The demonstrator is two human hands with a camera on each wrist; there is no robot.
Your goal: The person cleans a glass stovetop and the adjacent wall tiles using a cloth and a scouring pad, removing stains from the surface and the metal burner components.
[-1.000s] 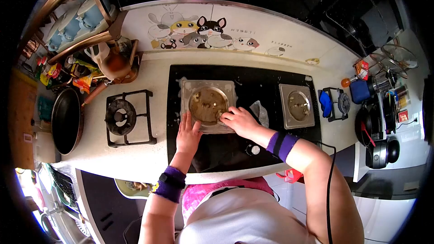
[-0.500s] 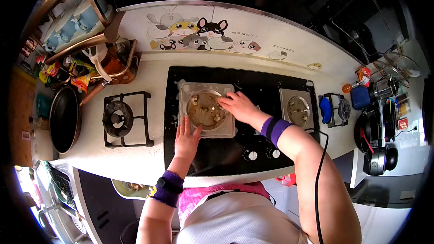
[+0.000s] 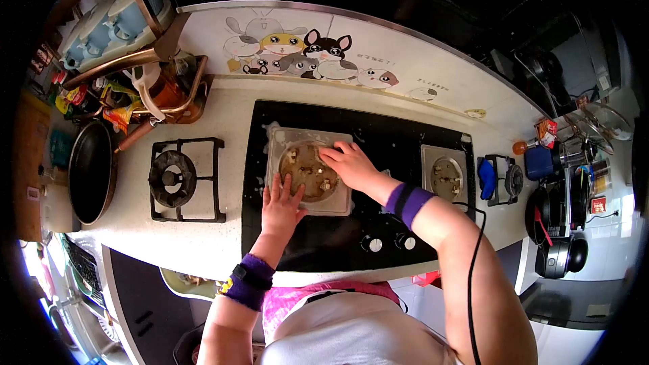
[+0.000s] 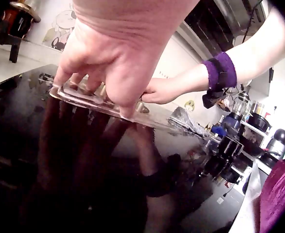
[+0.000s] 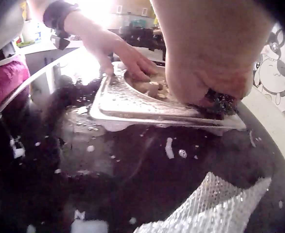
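My right hand (image 3: pixel 350 165) grips a dark, glittering steel wool scrubber (image 5: pixel 223 103), largely covered by the fingers, against the far right part of a square metal burner plate (image 3: pixel 339 201). Brownish grime and small burner fittings show in the plate's round recess (image 3: pixel 307 174). With fingers spread, my left hand (image 3: pixel 280 209) rests on the plate's near left side, its fingertips at the recess rim. A crumpled silvery woven cloth (image 5: pixel 213 201) lies on the black glass cooktop (image 3: pixel 318 247), right of the plate.
A second burner plate (image 3: pixel 456 192) sits at the cooktop's right. Pan supports (image 3: pixel 220 196) stand on the counter at left, beside a frying pan (image 3: pixel 93 172). Two knobs (image 3: pixel 374 243) line the front. Wet spots and white flecks (image 5: pixel 169 148) dot the glass. A black cable (image 3: pixel 475 257) hangs along the right arm.
My right hand has moved from the plate's near right side to its far right side. My left fingers have shifted slightly inward over the recess rim.
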